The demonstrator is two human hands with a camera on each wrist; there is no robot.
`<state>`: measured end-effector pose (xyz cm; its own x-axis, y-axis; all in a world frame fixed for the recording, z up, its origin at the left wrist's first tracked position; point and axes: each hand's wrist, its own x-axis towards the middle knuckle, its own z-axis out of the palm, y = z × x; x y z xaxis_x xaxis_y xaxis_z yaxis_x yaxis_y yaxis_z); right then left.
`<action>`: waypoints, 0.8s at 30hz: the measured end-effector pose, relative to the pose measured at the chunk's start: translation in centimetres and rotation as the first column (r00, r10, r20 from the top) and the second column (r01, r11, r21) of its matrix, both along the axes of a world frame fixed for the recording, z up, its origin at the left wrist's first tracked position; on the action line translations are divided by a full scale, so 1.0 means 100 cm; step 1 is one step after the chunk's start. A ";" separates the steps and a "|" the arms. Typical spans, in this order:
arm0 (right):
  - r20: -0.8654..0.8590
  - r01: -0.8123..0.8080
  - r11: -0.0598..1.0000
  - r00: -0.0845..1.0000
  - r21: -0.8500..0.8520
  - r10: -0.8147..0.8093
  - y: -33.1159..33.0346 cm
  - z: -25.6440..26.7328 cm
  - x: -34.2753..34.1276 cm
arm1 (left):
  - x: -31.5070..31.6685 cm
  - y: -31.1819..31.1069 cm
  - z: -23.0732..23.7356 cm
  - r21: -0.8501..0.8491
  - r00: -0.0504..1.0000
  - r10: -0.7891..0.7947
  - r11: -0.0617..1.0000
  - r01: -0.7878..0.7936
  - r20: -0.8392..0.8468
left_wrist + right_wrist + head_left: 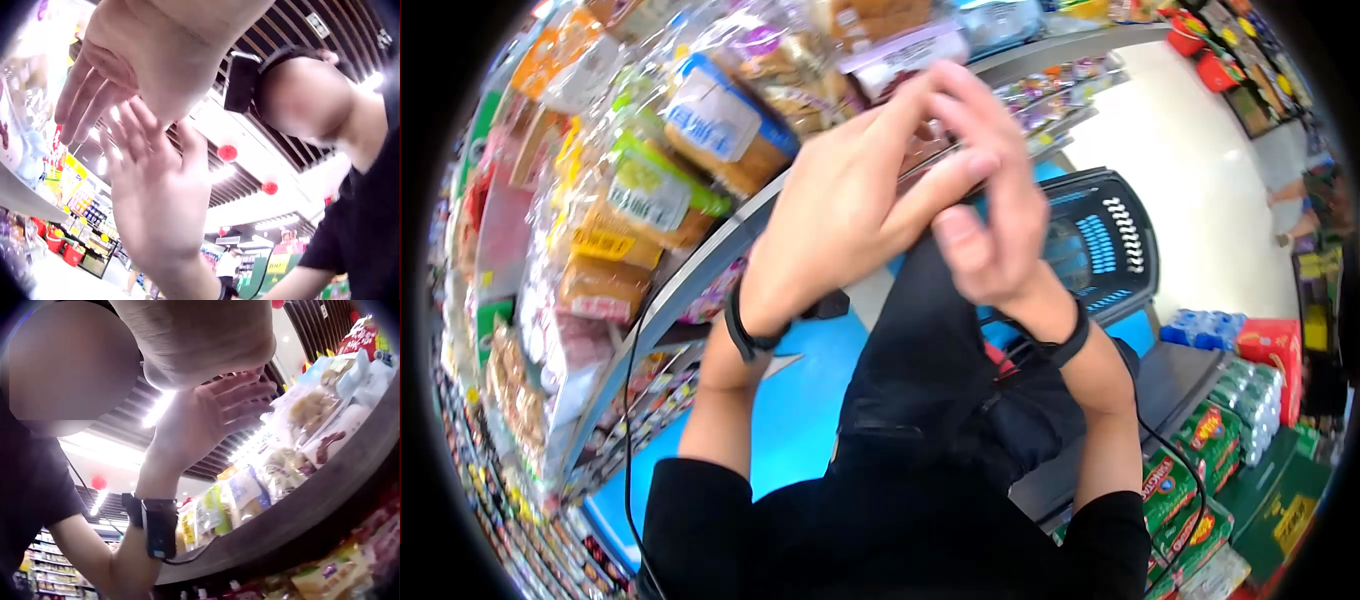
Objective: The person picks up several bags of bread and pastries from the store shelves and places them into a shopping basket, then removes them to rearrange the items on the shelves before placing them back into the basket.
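Note:
In the head view my left hand and right hand are raised in front of the body, their fingers overlapping near the tips. Neither holds anything. The left wrist view shows the right hand palm-out with spread fingers, below the extended fingers of the left hand. From the right wrist, the left hand has its fingers straight, close under the right hand. Black bands circle both wrists. Nearest the left hand is a shelf of bagged bread, including a blue-labelled loaf and a green-labelled one.
A black shopping basket stands beyond the right hand, near the legs. Beer cartons and bottled drinks are stacked at right. The grey shelf edge curves along the left. Red baskets stand across the pale floor.

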<state>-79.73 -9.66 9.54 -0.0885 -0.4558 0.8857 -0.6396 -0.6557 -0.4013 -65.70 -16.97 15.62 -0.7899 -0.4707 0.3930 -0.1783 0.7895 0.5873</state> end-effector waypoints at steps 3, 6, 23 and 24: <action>0.192 -0.010 0.970 0.981 0.244 -0.038 0.023 -0.028 -0.020 | 0.021 -0.009 0.023 -0.393 0.991 0.096 0.918 -0.052 0.093; 0.288 0.043 0.900 0.940 0.434 -0.184 0.039 -0.070 -0.033 | 0.054 0.004 0.071 -0.385 0.988 0.144 0.916 -0.112 0.057; 0.770 -0.572 0.589 0.623 0.571 -0.141 0.086 -0.189 -0.029 | 0.025 0.055 -0.021 0.322 0.934 -0.318 0.912 0.253 0.166; 0.838 -0.591 0.655 0.532 0.470 -0.120 0.085 -0.181 -0.029 | 0.000 0.052 -0.060 0.443 0.947 -0.276 0.879 0.178 0.166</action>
<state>-82.67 -1.15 -8.60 -0.3139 -0.9485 -0.0423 0.2904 -0.0535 -0.9554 -65.67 -11.81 9.58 -0.9373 -0.3485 0.0061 -0.1857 0.5141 0.8374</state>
